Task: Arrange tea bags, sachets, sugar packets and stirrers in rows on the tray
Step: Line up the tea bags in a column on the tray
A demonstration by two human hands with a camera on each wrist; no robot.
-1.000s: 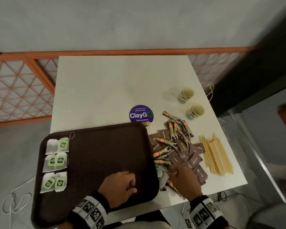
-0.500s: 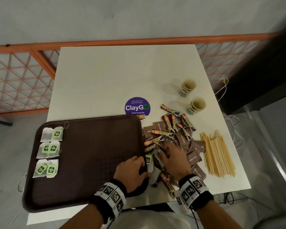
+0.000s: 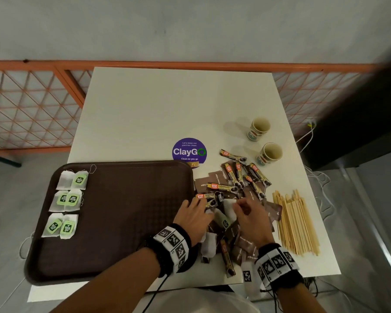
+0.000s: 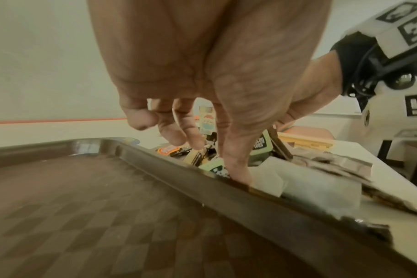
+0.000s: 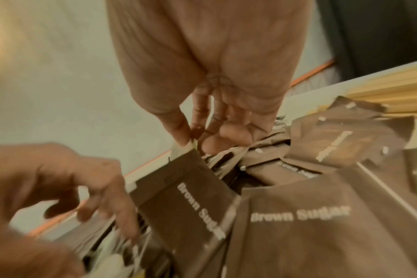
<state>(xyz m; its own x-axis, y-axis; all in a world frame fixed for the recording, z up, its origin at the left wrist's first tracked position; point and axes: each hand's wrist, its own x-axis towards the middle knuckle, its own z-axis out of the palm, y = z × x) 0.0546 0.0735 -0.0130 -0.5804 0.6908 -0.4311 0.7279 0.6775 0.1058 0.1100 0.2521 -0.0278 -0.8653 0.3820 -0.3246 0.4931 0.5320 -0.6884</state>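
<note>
From the head camera, a brown tray (image 3: 113,222) lies at the near left of a white table (image 3: 167,109). In the tray, along its left side, six green-tagged tea bags (image 3: 64,202) sit in three pairs, one pair behind another; the tray floor to their right is bare. Just right of the tray lies a mixed pile: coffee granule sachets (image 3: 221,187), brown sugar packets (image 3: 244,247) and loose tea bags (image 3: 209,245). Right of the pile, farther from the tray, is a bundle of wooden stirrers (image 3: 296,224). Two paper cups (image 3: 259,128) stand open-mouthed beyond the pile, nothing visible in them. A purple ClayGo sticker (image 3: 189,152) touches the tray's far rim.

The left hand (image 3: 195,219) reaches over the tray's right rim into the pile, fingers spread; the right hand (image 3: 252,219) is over the pile beside it.

From the left wrist, the left hand's fingers hang loosely apart, and its thumb (image 4: 236,165) presses down among green-tagged tea bags just outside the tray rim (image 4: 202,180). It clasps nothing.

From the right wrist, the right hand's thumb and forefinger pinch the top edge of a pale tea bag (image 5: 179,151) standing behind a brown sugar packet (image 5: 186,190).
</note>
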